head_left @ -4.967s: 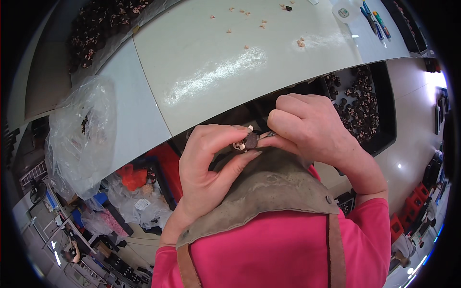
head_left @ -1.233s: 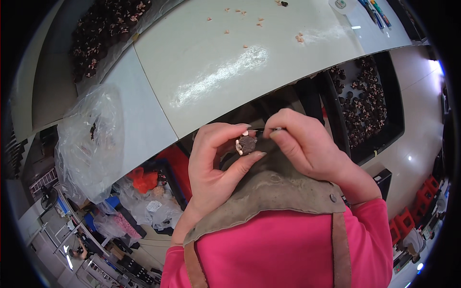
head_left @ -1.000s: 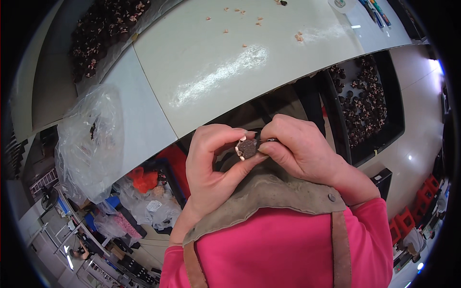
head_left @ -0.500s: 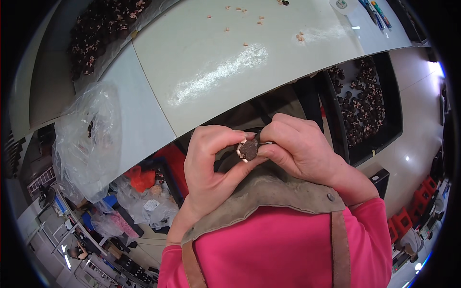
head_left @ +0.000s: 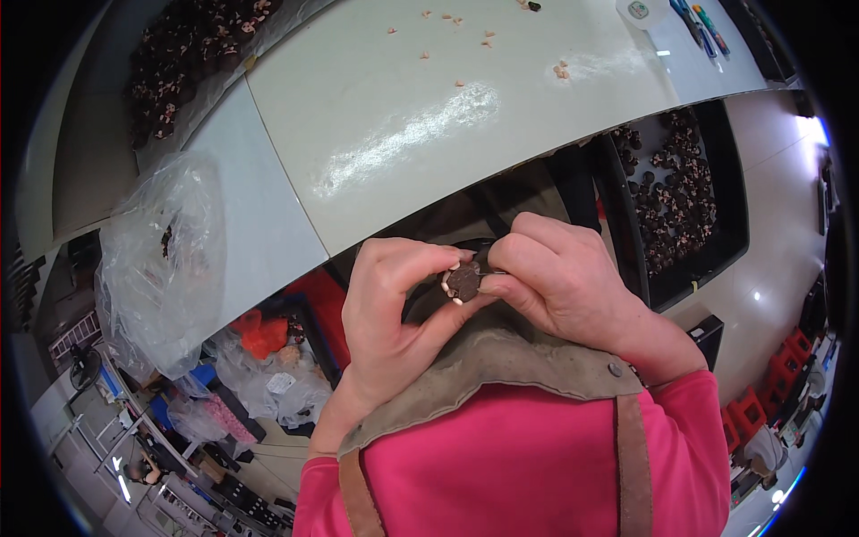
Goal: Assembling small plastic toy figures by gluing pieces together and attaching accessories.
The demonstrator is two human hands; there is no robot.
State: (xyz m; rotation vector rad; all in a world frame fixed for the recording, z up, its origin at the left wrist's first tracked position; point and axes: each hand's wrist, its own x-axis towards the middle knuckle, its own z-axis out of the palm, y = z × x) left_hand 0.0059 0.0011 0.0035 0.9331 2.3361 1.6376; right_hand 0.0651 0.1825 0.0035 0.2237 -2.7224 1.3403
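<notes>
My left hand (head_left: pixel 394 304) pinches a small dark brown round piece (head_left: pixel 463 281) between thumb and fingertips, above the apron's top edge. Pale cream-pink bits sit along the left side of that piece. Close against its right side, my right hand (head_left: pixel 559 277) is closed, thumb and forefinger pressed together. A thin metal pin-like tool (head_left: pixel 489 273) shows between the right fingertips and the brown piece. Most of this tool is hidden by the fingers, and whether its tip enters the piece I cannot tell.
Pale loose bits (head_left: pixel 561 70) lie scattered on the white table (head_left: pixel 376 116). A black tray (head_left: pixel 735 179) of similar brown pieces is at the right. More fill a plastic-lined container (head_left: pixel 192 63) at far left. A clear plastic bag (head_left: pixel 161 268) hangs over the table's left edge; pens (head_left: pixel 698 27) lie far right.
My right fingers have closed further over the thin tool, covering its shiny end. The brown piece has turned slightly in my left hand, which stays nearly in place.
</notes>
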